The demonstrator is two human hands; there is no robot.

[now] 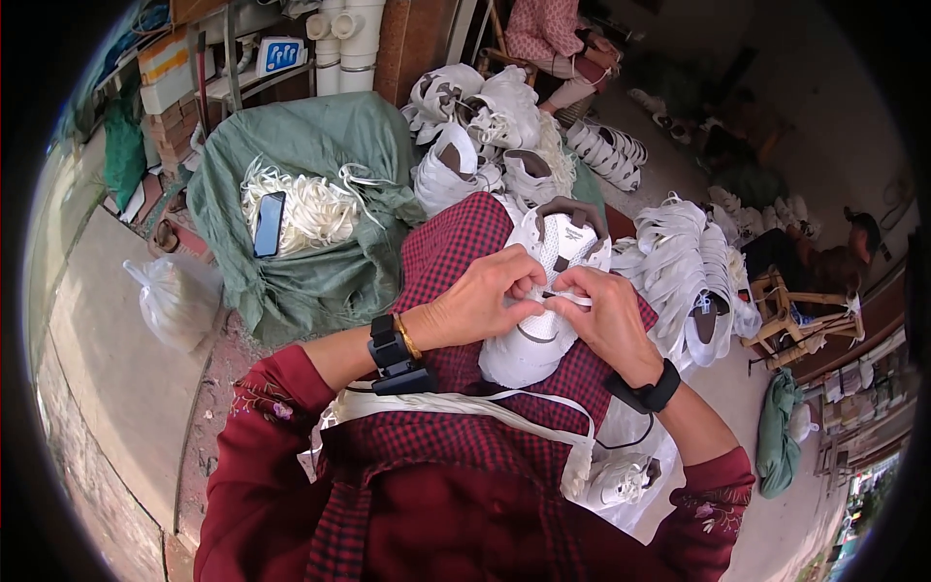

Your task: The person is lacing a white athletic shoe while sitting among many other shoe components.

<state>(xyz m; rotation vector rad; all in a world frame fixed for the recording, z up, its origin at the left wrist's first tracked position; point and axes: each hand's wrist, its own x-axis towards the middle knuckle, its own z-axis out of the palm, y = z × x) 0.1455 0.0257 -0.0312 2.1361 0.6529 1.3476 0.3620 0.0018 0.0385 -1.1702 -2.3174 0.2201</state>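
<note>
A white sneaker [524, 357] with a dark collar lining rests on my lap, over a red-and-black checked apron [451, 242]. Its toe points toward me. Both hands meet over the lacing area, fingertips pinched close together. My right hand [609, 315] has a white shoelace [570, 299] between thumb and fingers. My left hand [488, 294] is closed at the eyelets beside it; its fingers hide whatever they pinch. More white laces [456, 407] lie across my waist, below the shoe.
To the left, a green sack [291, 136] bears a heap of white laces [315, 218] and a phone [269, 225]. White shoes [529, 175] pile up ahead, with more shoes [698, 276] at right. A plastic bag [175, 303] sits on the ground. Other people [553, 34] sit farther off.
</note>
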